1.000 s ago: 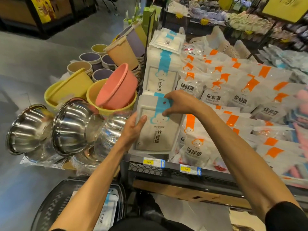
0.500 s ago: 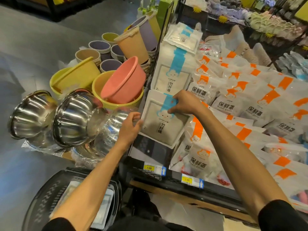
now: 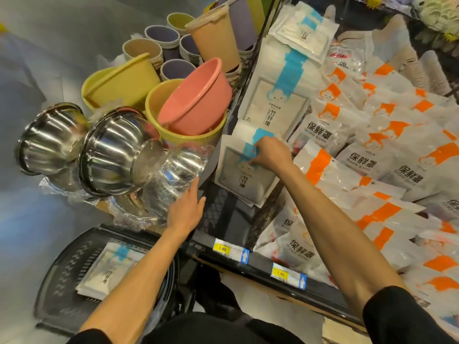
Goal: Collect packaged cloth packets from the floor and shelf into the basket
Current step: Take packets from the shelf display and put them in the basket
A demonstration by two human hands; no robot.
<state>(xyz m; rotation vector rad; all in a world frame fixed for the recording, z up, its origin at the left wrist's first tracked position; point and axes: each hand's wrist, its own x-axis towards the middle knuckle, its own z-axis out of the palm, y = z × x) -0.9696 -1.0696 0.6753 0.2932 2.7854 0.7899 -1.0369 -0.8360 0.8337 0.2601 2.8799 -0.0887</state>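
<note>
Right grip (image 3: 271,155) pinching packet (image 3: 244,181), bowls (image 3: 114,150) beside

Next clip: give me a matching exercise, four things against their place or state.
1 right hand; 2 left hand; 3 pink basin; 4 basket.
A on the floor, cloth packet inside; B open, beside the steel bowls; C pinches the front packet on the shelf; D tilted inside the yellow basin.
Pairs: 1-C, 2-B, 3-D, 4-A.
</note>
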